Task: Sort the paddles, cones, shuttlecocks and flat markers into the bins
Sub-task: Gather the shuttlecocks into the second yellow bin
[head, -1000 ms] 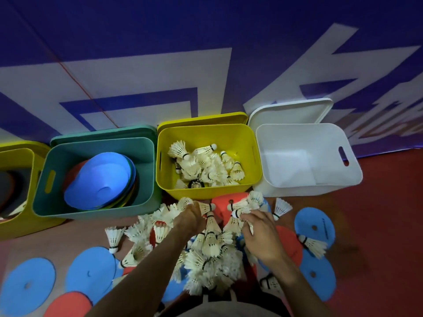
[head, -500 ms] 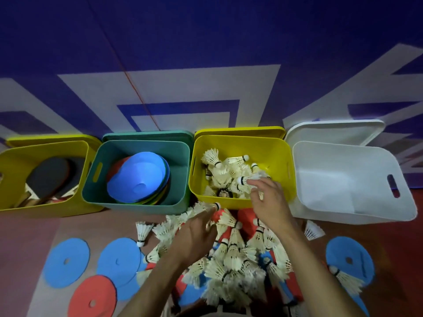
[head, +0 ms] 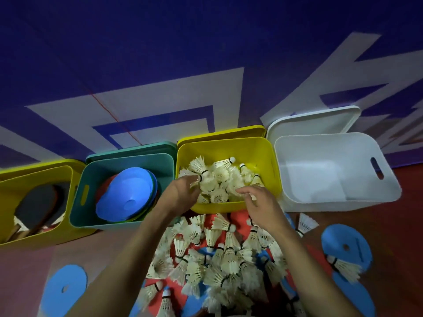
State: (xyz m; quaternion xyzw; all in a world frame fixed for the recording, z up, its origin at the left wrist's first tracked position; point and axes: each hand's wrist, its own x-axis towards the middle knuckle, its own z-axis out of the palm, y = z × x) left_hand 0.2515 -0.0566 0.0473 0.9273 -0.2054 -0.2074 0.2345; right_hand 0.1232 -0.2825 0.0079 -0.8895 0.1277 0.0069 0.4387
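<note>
A yellow bin (head: 229, 145) in the middle of the row holds a heap of white shuttlecocks (head: 220, 177). My left hand (head: 180, 195) reaches over its left front corner, fingers curled round a few shuttlecocks (head: 191, 175) just above the heap. My right hand (head: 258, 202) hovers over the bin's front rim with relaxed, spread fingers and holds nothing. A big pile of shuttlecocks (head: 217, 255) lies on the floor between my forearms, on top of red and blue flat markers. A blue flat marker (head: 65, 289) lies at the lower left.
A teal bin (head: 128, 161) with stacked blue cones (head: 130, 191) stands left of the yellow one. A second yellow bin (head: 34, 175) at the far left holds paddles (head: 36, 202). A white bin (head: 320, 156) stands at the right. Blue markers (head: 345, 248) and stray shuttlecocks lie at the lower right.
My left hand has lifted off the floor pile and moved up into the yellow bin with shuttlecocks. My right hand has drawn back to the bin's front rim, empty.
</note>
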